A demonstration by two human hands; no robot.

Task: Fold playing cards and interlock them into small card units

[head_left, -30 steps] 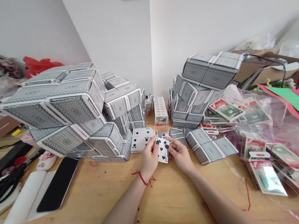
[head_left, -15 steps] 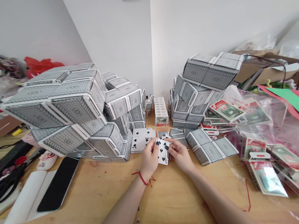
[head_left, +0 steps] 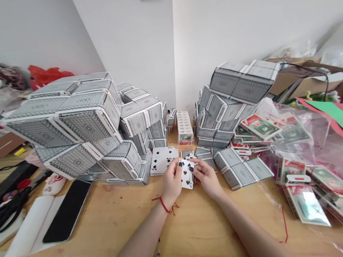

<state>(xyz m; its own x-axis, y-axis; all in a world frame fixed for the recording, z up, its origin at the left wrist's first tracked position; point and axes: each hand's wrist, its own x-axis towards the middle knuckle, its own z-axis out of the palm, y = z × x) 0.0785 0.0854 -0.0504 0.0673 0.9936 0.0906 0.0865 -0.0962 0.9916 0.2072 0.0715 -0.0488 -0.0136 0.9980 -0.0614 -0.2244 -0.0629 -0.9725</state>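
Note:
A playing card, the five of spades, is pinched between my two hands low over the table, its face toward me. My left hand grips its left edge with thumb and fingers. On its other side, my right hand holds the upper right part, the thumb lying on the face. Just beyond my left hand rests a stack of playing cards, spades showing on top. Partly covered by my fingers, grey-patterned card pieces lie behind the held card.
Folded-card blocks rise in a large left pile and a right pile. A lone block sits by my right hand. Red card boxes lie at the right; a phone and scissors at the left.
Almost nothing differs. Both hands keep the card in the same place, with only a very slight shift of the fingers.

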